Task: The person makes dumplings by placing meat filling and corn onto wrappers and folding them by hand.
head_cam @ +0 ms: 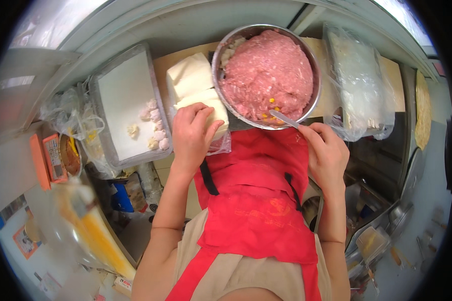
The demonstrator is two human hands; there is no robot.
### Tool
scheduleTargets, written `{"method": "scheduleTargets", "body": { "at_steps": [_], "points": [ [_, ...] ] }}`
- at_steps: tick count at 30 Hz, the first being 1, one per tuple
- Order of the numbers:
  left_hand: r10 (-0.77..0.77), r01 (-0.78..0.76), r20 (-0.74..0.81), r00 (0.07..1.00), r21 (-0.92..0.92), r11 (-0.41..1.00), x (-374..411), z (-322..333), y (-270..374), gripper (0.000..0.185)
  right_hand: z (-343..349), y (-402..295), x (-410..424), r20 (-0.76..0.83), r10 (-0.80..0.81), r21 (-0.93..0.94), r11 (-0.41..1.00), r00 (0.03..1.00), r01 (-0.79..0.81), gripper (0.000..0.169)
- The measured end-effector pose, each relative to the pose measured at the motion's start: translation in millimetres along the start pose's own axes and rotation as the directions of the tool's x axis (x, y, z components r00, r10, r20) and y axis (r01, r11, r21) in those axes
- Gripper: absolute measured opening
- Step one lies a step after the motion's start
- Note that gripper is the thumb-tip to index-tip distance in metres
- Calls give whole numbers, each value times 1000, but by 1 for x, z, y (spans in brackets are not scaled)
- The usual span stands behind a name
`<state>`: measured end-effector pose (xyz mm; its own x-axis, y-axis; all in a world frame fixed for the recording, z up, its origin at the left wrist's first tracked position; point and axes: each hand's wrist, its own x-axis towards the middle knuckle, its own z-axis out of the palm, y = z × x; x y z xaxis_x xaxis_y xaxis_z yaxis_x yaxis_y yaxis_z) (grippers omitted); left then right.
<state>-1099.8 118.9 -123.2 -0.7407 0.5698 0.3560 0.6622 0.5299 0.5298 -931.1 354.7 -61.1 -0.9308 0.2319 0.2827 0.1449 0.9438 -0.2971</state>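
My left hand rests on the nearer of two stacks of pale square dough wrappers, its fingers bent over the top sheets. Whether a single wrapper is pinched between thumb and fingers cannot be made out. In my right hand is a flat metal filling spatula. The tip of that spatula touches the pink minced meat near the close rim of a large round steel bowl. Yellow corn kernels lie by the tip. Pale chopped pieces show along the bowl's left side.
Left of the wrappers, a metal tray holds several small filled wontons along its right side. A plastic-covered tray stands right of the bowl. Plastic bags and an orange scale are at far left.
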Motion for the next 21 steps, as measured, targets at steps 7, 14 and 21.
{"method": "scheduleTargets", "body": {
  "at_steps": [7, 14, 21],
  "points": [
    [-4, 5, 17, 1000, -69, 998, 7, 6, 0, 12, -12, 5, 10, 196, -16, -204, 977, 980, 57, 28],
    [-544, 496, 209, 813, -738, 457, -11, -19, -32, 15, -5, 8, 27, 297, -10, -105, 994, 955, 43, 27],
    [-281, 139, 462, 841, -687, -713, -36, -37, -54, 43, 3, 7, 32, 245, 32, 86, 995, 969, -55, 17]
  ]
}}
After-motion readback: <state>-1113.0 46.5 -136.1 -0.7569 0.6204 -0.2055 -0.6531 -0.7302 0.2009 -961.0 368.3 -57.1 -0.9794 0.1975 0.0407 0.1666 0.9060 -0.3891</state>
